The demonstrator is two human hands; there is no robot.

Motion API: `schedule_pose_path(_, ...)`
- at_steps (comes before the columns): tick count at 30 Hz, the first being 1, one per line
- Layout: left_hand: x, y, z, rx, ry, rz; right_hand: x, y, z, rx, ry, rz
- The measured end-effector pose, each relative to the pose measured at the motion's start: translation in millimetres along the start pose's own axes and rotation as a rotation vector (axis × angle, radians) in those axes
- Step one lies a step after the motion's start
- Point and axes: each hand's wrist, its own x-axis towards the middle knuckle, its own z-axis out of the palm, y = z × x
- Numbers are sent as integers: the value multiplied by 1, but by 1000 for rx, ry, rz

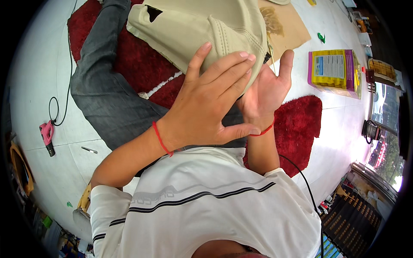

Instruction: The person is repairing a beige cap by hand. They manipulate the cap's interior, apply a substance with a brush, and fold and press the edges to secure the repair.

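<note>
Grip, left hand (pixel 208 92): laid palm down on the beige cover (pixel 193 32), fingers extended, one spread apart from the others; not closed around anything.
Grip, right hand (pixel 266 88): turned palm up at the right edge of the cover, thumb wide of the palm; fingers partly hidden.
Count: two hands, two red wristbands (pixel 160 138), one cover, one box, one pink heat gun, one cardboard sheet.
Cover position: in front of the lap, over the red rug (pixel 297 133), between left edge and right corner of the rug.
Cover finish: smooth, leather-like, curved; stitched in parallel rows; pierced by a dark opening near the left corner.
Box (pixel 334 71): yellow and purple; set on the tiled floor (pixel 34 107), beyond the rug's right corner.
Heat gun (pixel 47 134): laid left of the rug's left edge.
Cardboard sheet (pixel 297 26): brown-stained, right of the cover.
</note>
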Motion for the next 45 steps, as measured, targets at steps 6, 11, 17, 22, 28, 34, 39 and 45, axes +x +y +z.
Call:
schedule_pose_path(6, -36, 17, -18, -213, -168, -81, -5, -24, -9, -56, 11, 22)
schedule_pose_path(11, -93, -13, -12, -373, -129, -341, 5, -68, -13, -205, -36, 134)
schedule_pose_path(17, -89, -84, 18, -1080, 308, -1191, 8, -99, -31, -539, 179, 255)
schedule_pose_path(22, -78, -120, 53, -1575, 510, -1288, -1, -145, -75, -862, 143, 423)
schedule_pose_path(28, -58, -158, 87, -1970, 885, -1252, 1, -137, -82, -740, -66, 386)
schedule_pose_path(34, -45, -157, 73, -1961, 1022, -1297, -16, -115, -93, -786, -145, 366)
schedule_pose_path(39, -63, -181, 57, -2216, 649, -651, -2, -122, -91, -729, -28, 330)
schedule_pose_path(45, 14, -220, -66, -1606, 1022, -720, 83, -117, -43, -761, -64, 300)
